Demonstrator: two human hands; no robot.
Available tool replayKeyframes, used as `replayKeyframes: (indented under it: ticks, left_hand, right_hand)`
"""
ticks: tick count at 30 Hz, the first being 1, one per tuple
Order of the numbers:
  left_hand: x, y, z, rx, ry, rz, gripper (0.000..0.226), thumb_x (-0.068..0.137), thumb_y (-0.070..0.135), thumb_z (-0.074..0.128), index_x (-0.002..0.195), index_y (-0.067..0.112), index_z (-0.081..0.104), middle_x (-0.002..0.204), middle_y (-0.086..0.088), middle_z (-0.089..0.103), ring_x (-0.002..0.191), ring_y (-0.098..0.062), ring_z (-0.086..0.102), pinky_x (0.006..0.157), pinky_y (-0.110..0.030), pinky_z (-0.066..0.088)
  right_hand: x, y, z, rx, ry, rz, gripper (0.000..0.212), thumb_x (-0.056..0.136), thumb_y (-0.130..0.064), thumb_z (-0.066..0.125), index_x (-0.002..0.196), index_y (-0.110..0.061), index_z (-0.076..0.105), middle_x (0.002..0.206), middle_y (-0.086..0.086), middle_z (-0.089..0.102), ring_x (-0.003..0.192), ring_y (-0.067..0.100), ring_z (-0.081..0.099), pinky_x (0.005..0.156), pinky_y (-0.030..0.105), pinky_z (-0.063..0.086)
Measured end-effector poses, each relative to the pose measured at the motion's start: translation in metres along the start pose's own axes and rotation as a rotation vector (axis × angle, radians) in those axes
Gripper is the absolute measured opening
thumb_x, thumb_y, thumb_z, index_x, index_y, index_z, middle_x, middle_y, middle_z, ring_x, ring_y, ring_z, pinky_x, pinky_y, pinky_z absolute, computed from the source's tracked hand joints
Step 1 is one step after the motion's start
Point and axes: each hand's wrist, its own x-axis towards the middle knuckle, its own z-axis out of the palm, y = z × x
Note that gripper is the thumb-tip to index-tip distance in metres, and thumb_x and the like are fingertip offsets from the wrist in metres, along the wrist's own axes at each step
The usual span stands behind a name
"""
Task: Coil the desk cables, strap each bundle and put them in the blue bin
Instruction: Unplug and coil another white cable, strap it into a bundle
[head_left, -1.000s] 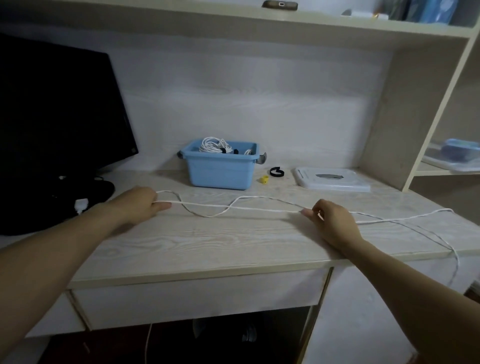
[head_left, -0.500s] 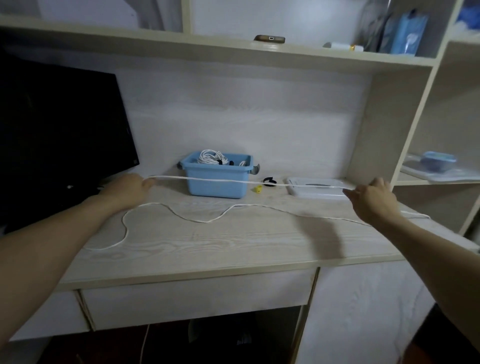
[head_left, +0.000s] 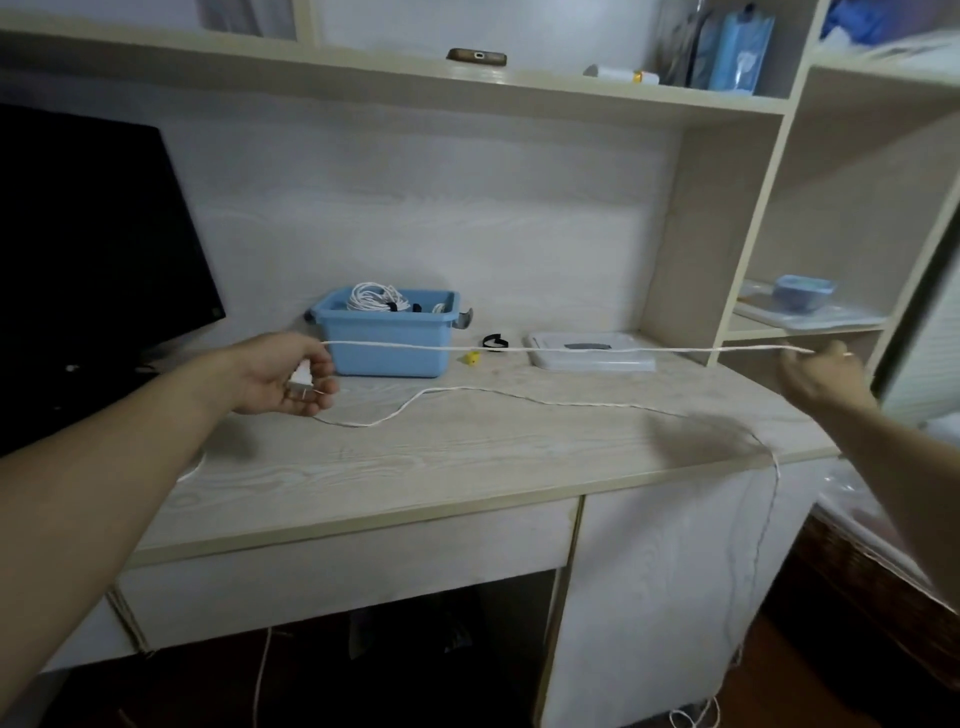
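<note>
Two hands stretching one white cable (head_left: 571, 349) taut above the worktop (head_left: 467, 457), just in front of the blue bin (head_left: 387, 338). Left hand (head_left: 283, 374), left of the bin, palm up, fingers (head_left: 324, 387) curled loosely around a white plug (head_left: 301, 376) at the cable's end. Right hand (head_left: 821, 376), far right of the bin, pinching the cable; blurred, fingers together on it. Slack length of the same cable lying on the worktop in front of the bin, running over the front edge to the right and down to the floor. Inside the bin, a coiled white bundle (head_left: 371, 297) with a dark strap. Right of the bin: a black strap (head_left: 494, 342), a small yellow piece (head_left: 471, 357), a flat white box (head_left: 592, 353). Left of the bin, a dark monitor (head_left: 88, 249).
</note>
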Motion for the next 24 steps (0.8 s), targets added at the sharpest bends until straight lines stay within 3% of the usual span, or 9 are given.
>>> replayKeyframes:
  ticks: [5, 7, 10, 12, 13, 15, 19, 21, 24]
  left_hand:
    - [-0.003, -0.002, 0.045, -0.085, -0.274, 0.057, 0.024, 0.102, 0.018, 0.042, 0.085, 0.01, 0.056, 0.058, -0.002, 0.058, 0.049, -0.018, 0.061, 0.048, -0.026, 0.053]
    - [-0.006, -0.003, 0.065, -0.095, -0.367, 0.058, 0.022, 0.102, 0.02, 0.041, 0.087, 0.011, 0.054, 0.051, 0.001, 0.046, 0.045, -0.016, 0.053, 0.046, -0.025, 0.049]
    - [-0.009, -0.005, 0.088, -0.179, -0.492, 0.067, 0.027, 0.095, 0.024, 0.038, 0.071, 0.016, 0.045, 0.046, 0.004, 0.027, 0.041, -0.015, 0.033, 0.044, -0.026, 0.031]
    - [-0.012, -0.007, 0.104, -0.25, -0.534, 0.079, 0.031, 0.094, 0.029, 0.036, 0.065, 0.019, 0.041, 0.046, 0.004, 0.026, 0.041, -0.015, 0.03, 0.044, -0.027, 0.027]
    - [-0.013, -0.009, 0.112, -0.279, -0.539, 0.085, 0.032, 0.095, 0.029, 0.035, 0.066, 0.019, 0.04, 0.047, 0.004, 0.027, 0.041, -0.015, 0.031, 0.044, -0.026, 0.029]
    - [-0.017, -0.015, 0.124, -0.305, -0.521, 0.109, 0.031, 0.101, 0.027, 0.035, 0.071, 0.019, 0.042, 0.048, 0.004, 0.031, 0.043, -0.015, 0.039, 0.045, -0.026, 0.039]
    - [-0.029, -0.031, 0.138, -0.361, -0.585, 0.139, 0.023, 0.101, 0.014, 0.04, 0.1, 0.005, 0.06, 0.061, 0.0, 0.048, 0.063, -0.02, 0.057, 0.072, -0.036, 0.054]
    - [-0.033, -0.041, 0.141, -0.393, -0.625, 0.128, 0.027, 0.1, 0.01, 0.038, 0.112, 0.0, 0.059, 0.061, 0.0, 0.044, 0.057, -0.016, 0.049, 0.066, -0.035, 0.052]
    - [-0.045, -0.057, 0.144, -0.394, -0.661, 0.117, 0.028, 0.1, 0.012, 0.035, 0.114, 0.002, 0.057, 0.055, 0.006, 0.025, 0.042, -0.008, 0.026, 0.046, -0.025, 0.035]
  right_hand:
    - [0.004, 0.037, -0.022, -0.135, -0.06, 0.162, 0.088, 0.081, -0.063, 0.016, 0.128, 0.001, 0.054, 0.129, 0.031, 0.056, 0.124, 0.045, 0.05, 0.107, 0.048, 0.037]
    - [0.004, 0.056, -0.029, -0.137, -0.116, 0.194, 0.092, 0.081, -0.068, 0.013, 0.113, 0.003, 0.062, 0.101, 0.027, 0.066, 0.105, 0.043, 0.06, 0.099, 0.044, 0.044]
    - [0.019, 0.085, -0.033, -0.152, -0.196, 0.183, 0.096, 0.081, -0.07, 0.006, 0.088, 0.001, 0.07, 0.062, 0.012, 0.067, 0.087, 0.036, 0.062, 0.096, 0.043, 0.047]
    - [0.006, 0.092, -0.038, -0.126, -0.269, 0.182, 0.089, 0.086, -0.065, 0.011, 0.088, 0.001, 0.07, 0.061, 0.009, 0.07, 0.075, 0.03, 0.06, 0.082, 0.039, 0.051]
    - [-0.003, 0.093, -0.042, -0.12, -0.322, 0.216, 0.074, 0.095, -0.056, 0.022, 0.092, 0.003, 0.066, 0.066, 0.011, 0.068, 0.066, 0.028, 0.058, 0.069, 0.033, 0.049]
    - [-0.018, 0.093, -0.046, -0.149, -0.455, 0.234, 0.042, 0.102, -0.036, 0.044, 0.095, 0.001, 0.062, 0.073, 0.014, 0.065, 0.054, 0.026, 0.062, 0.059, 0.027, 0.043]
    - [-0.049, 0.088, -0.037, -0.052, -0.72, 0.151, 0.034, 0.1, -0.026, 0.059, 0.074, -0.004, 0.055, 0.055, 0.012, 0.061, 0.042, 0.021, 0.062, 0.059, 0.029, 0.05]
    - [-0.064, 0.077, -0.023, 0.041, -0.777, 0.078, 0.032, 0.095, -0.025, 0.067, 0.081, 0.003, 0.06, 0.06, 0.014, 0.061, 0.051, 0.022, 0.064, 0.063, 0.034, 0.056]
    - [-0.092, 0.065, -0.004, 0.267, -0.851, -0.015, 0.029, 0.095, -0.02, 0.065, 0.101, 0.008, 0.063, 0.083, 0.025, 0.068, 0.077, 0.029, 0.068, 0.088, 0.047, 0.058]
